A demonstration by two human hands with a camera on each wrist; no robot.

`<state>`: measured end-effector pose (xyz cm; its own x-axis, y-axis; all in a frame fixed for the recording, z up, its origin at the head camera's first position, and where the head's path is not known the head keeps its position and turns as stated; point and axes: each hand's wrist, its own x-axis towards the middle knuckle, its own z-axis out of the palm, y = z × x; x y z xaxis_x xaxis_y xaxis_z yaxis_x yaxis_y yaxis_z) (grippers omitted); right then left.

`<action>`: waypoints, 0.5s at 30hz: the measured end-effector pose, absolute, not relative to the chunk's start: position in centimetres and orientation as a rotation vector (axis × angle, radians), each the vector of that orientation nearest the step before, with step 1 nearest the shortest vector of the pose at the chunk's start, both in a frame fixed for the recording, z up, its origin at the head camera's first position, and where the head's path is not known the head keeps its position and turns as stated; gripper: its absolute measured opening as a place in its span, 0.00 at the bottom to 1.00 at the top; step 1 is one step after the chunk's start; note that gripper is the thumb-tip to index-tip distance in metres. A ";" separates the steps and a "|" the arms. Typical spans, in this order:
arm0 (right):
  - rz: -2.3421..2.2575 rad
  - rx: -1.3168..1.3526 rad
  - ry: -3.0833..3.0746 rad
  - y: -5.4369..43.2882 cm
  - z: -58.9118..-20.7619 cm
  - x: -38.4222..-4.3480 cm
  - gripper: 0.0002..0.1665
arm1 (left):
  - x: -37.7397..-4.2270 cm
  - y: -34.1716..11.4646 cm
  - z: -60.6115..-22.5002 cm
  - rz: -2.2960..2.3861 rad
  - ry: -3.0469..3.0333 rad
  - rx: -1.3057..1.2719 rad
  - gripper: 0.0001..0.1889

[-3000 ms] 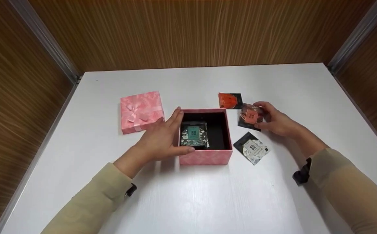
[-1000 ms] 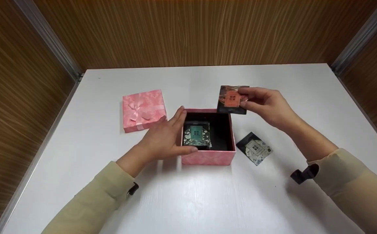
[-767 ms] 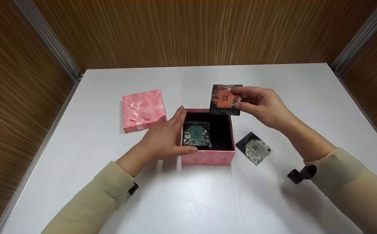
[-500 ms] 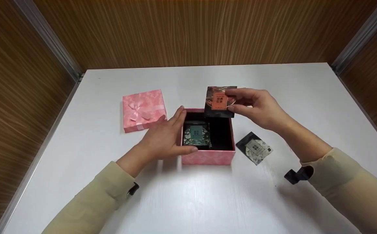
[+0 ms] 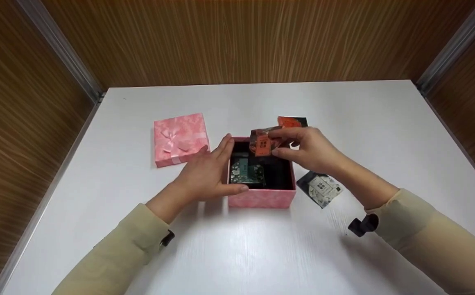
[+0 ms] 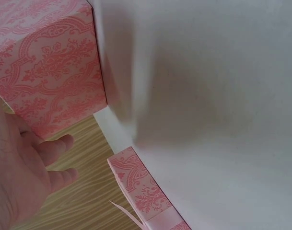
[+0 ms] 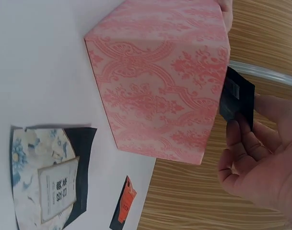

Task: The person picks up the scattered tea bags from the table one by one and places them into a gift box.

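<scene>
An uncovered pink patterned box [image 5: 262,198] stands mid-table with a dark inside. At the box's left side lies my left hand [image 5: 204,174], fingers extended to the back corner and thumb along the front rim. In my right hand [image 5: 313,149] an orange-labelled dark tea sachet [image 5: 263,146] is pinched between thumb and fingers, tilted over the box's back right part. Its dark back shows in the right wrist view, partly past the box's edge. Inside the box, on the left, lies a green-labelled floral tea sachet [image 5: 247,172].
The pink lid [image 5: 180,139] with a ribbon bow lies left of the box. A white floral tea sachet [image 5: 320,189] lies to the right. Behind my right hand is another orange tea sachet [image 5: 292,122], partly covered. Wood-grain panels [image 5: 237,41] surround the white table [image 5: 237,250].
The right hand has picked up the orange-labelled tea sachet from the table's right side, moved it left and lowered it toward the box opening. The left hand stays at the box.
</scene>
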<state>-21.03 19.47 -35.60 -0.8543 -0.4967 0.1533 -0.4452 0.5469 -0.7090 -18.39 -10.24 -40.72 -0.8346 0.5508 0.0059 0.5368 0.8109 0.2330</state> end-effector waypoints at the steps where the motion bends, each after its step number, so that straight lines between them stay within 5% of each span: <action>1: -1.200 -0.831 2.699 19.2 -35.8 -21.0 0.24 | -18.4 -10.2 -40.7 0.353 2.932 0.880 0.67; 15: -1.122 -1.004 2.676 17.5 -37.4 -20.3 0.24 | -18.3 -10.3 -40.8 0.371 2.932 0.886 0.68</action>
